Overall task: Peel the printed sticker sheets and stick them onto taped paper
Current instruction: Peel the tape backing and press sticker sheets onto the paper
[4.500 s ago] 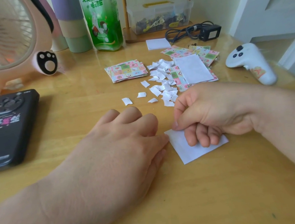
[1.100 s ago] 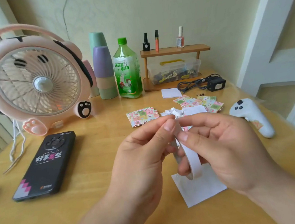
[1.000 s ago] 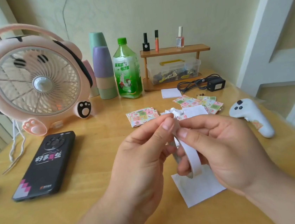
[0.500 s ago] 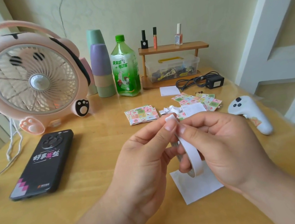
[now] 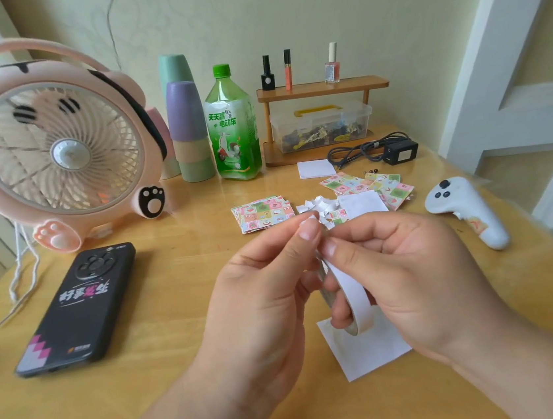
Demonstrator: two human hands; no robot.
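1. Head view. Left hand [image 5: 263,290]: raised above the table, thumb and forefinger pinched on the top of the roll of white tape [image 5: 350,292].
2. Right hand [image 5: 410,273]: thumb and forefinger grip the same roll tip to tip with the left, and the lower fingers curl around its ring.
3. Roll of white tape: held in the air between both hands, directly above the white paper square [image 5: 371,353].
4. White paper square: flat on the wooden table [image 5: 178,324], near edge, partly hidden by the right hand.
5. Stack of printed sticker sheets [image 5: 263,212]: mid-table, beyond the hands.
6. Second spread of sticker sheets [image 5: 390,187]: to the right, a blank white sheet [image 5: 362,203] lying on it.
7. White paper scraps [image 5: 316,204]: heaped between the two sticker groups.
8. Black phone [image 5: 79,307]: face down, left side.
9. Pink desk fan [image 5: 54,145]: rear left.
10. Stacked cups [image 5: 188,129] and green bottle [image 5: 232,124]: rear centre.
11. Wooden shelf [image 5: 321,88]: holds three nail polish bottles, with a clear plastic box [image 5: 320,125] beneath.
12. Black charger [image 5: 399,152] and white controller [image 5: 465,212]: right side.
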